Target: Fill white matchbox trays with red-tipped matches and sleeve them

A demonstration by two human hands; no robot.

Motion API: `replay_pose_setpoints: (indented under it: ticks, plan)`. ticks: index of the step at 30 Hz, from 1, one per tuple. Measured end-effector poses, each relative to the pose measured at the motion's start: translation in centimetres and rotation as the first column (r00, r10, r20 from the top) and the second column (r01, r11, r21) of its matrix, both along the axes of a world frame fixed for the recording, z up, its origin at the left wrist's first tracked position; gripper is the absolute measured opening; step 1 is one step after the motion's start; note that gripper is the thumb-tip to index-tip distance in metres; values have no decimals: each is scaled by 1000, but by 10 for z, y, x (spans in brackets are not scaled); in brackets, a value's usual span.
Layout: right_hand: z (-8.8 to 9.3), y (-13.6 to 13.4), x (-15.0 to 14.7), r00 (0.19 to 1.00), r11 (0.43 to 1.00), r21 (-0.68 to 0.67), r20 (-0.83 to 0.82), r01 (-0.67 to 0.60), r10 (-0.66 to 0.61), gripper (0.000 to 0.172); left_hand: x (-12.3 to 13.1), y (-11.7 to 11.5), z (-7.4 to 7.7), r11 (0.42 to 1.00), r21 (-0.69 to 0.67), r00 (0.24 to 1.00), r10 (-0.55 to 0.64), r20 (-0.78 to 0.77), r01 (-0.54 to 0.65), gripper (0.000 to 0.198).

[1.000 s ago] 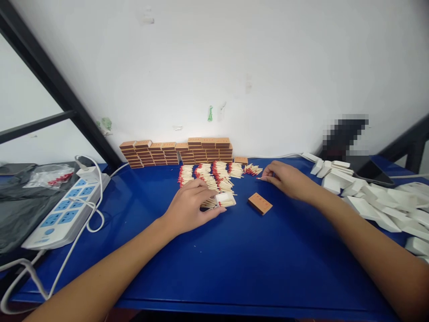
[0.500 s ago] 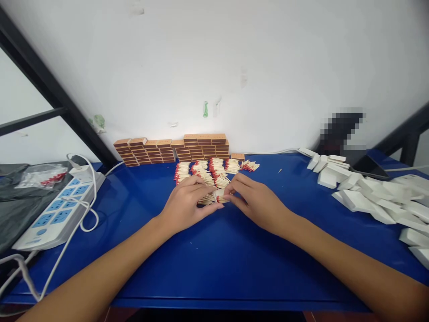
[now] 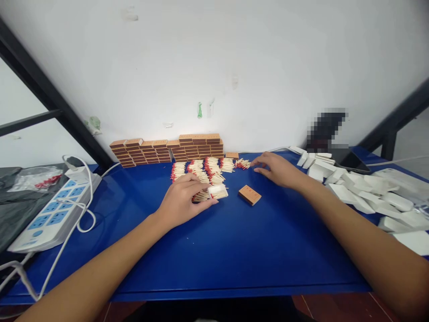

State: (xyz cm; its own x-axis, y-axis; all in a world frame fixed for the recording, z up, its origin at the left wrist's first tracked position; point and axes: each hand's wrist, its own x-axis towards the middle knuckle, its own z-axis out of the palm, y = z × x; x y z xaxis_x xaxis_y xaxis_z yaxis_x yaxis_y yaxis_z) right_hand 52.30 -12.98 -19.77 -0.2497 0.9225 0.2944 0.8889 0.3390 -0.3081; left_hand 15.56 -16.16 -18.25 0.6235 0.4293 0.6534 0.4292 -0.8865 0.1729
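Note:
My left hand has its thumb and fingers around the left end of a small white matchbox tray with some matches lying in it. Matches also show under this hand's fingers. My right hand is up at the right, fingers apart, with its fingertips at the edge of a small heap of red-tipped matches. Nothing shows in its grasp. An orange-brown matchbox cover lies flat on the blue table between the hands. Rows of matches lie just behind my left hand.
Stacked matchboxes line the wall at the back, with one single matchbox beside them. Many white trays are heaped at the right. A white power strip with cables lies at the left.
My right hand has left the tray and moved away to the back right, next to the small match heap. The matchbox cover now shows where that hand was. My left hand stays at the tray.

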Motion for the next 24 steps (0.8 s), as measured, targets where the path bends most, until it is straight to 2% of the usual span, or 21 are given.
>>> replay_pose_setpoints:
  ticks: [7, 12, 24]
  plan:
    - [-10, 4, 0, 1000, 997, 72, -2, -15, 16, 27, 1, -1, 2, 1000, 11, 1000, -22, 7, 22, 33]
    - [-8, 4, 0, 1000, 998, 56, 12, -21, 20, 29, 1, -1, 2, 1000, 8, 1000, -20, 3, 20, 33]
    - [-5, 4, 3, 999, 1000, 7, 34, 2, -2, 19, 0, -1, 2, 1000, -7, 1000, -30, 3, 30, 34]
